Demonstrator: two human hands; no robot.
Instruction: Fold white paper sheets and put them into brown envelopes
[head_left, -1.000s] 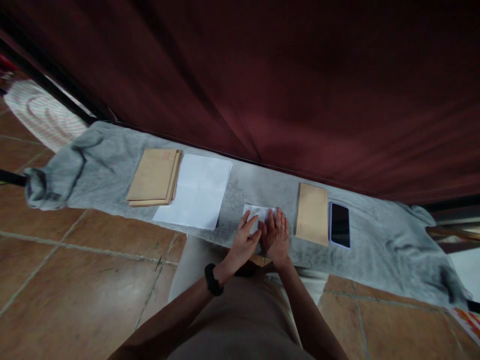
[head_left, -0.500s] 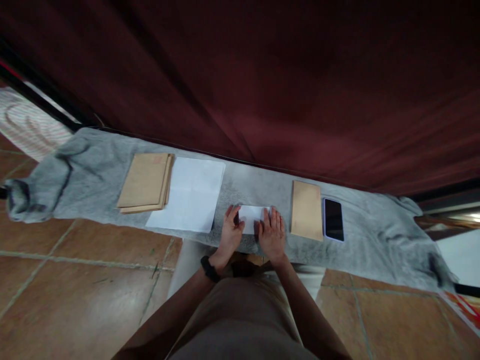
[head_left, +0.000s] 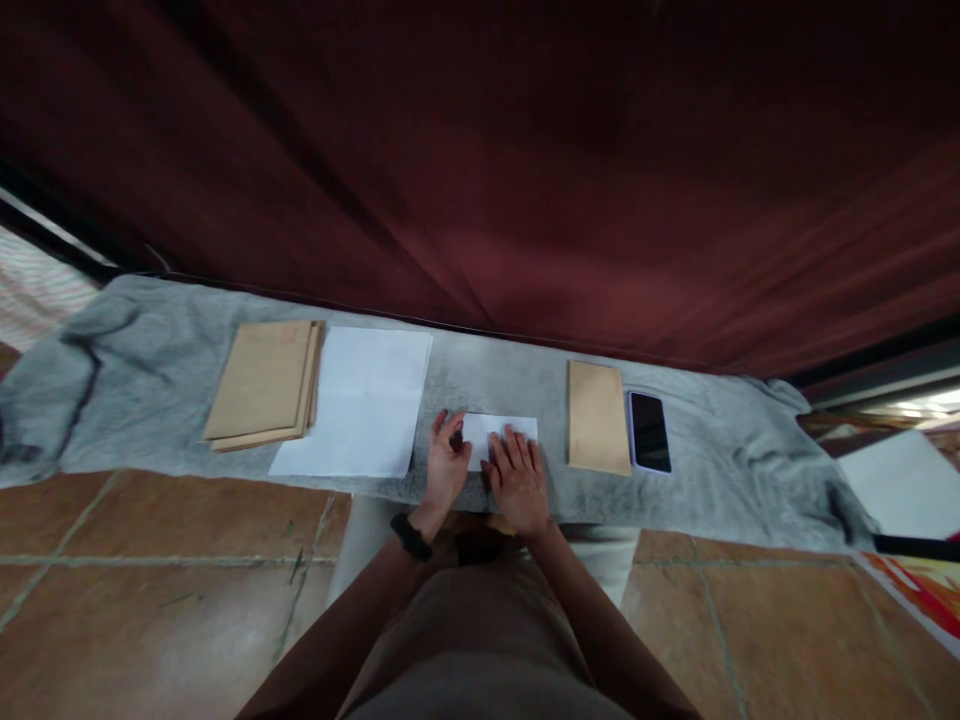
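Observation:
A small white rectangle of folded paper (head_left: 480,428) lies on the grey cloth in front of me. My right hand (head_left: 519,485) rests flat on it, fingers stretched out over its lower right part. At the paper's left edge is my left hand (head_left: 448,465), its fingers curved and the thumb apart from the index finger, touching the edge. Left of that hand lie larger white sheets (head_left: 375,400). A stack of brown envelopes (head_left: 262,380) partly covers their left side. To the right of my right hand, a single brown envelope (head_left: 598,418) lies flat.
A phone (head_left: 649,432) with a pale purple case lies beside the single envelope. The grey cloth (head_left: 720,460) covers a long narrow surface with wrinkled ends. Behind it hangs a dark red curtain (head_left: 480,200). Below is a tiled floor (head_left: 187,600).
My right hand has slid left across the folded paper, uncovering its upper right corner. My left hand stays at the left edge. The whole view has shifted slightly.

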